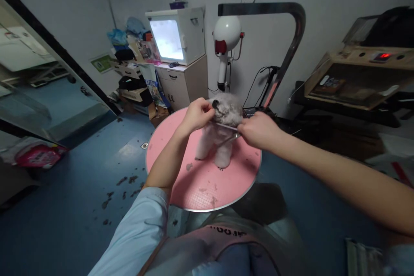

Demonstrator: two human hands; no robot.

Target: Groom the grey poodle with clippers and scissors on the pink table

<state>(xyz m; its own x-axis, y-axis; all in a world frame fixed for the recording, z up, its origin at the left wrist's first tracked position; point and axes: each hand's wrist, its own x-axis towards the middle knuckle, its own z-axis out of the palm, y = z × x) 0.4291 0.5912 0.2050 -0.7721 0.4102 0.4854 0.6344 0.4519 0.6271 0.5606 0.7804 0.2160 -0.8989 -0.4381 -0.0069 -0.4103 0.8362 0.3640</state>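
A fluffy whitish-grey dog (229, 110) stands on the round pink grooming table (184, 189), its dark nose turned to the left. My left hand (198, 114) is closed in a pinch at the dog's muzzle, right beside the nose. From my right hand (257, 130), closed at the other side of the dog's head, a pair of scissors (227, 127) points left under the chin. Their two thin metal blades look spread apart. The handles are hidden within my fingers. Small clumps of cut hair (189, 166) lie on the tabletop.
A dark metal grooming arm (299, 21) rises behind the table, near a white round-headed dryer (227, 33). A lit white cabinet (194, 36) stands on a cupboard at the back. Wooden box (359, 60) at right. Dark hair tufts (110, 196) litter the blue floor.
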